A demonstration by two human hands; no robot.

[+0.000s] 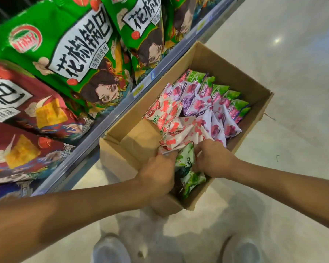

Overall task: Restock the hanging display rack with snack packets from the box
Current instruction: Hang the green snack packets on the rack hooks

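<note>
Snack packets in pink-and-white, purple and green foil (196, 111) fill the far end of an open brown cardboard box (254, 103) standing on the pale floor (292, 54). At its near end, the left hand (158, 175) has its grip pinched on a pink-and-white packet (176, 142), while the right hand (214, 158) curls its fingers onto a green-and-white packet (188, 168). Beside the box, large green snack bags (65, 50) and red snack bags (27, 111) sit on a grey-edged shelf (122, 111).

Open cardboard box (215, 59) on floor holds jumbled pink, purple, green snack packets (196, 111)
</note>
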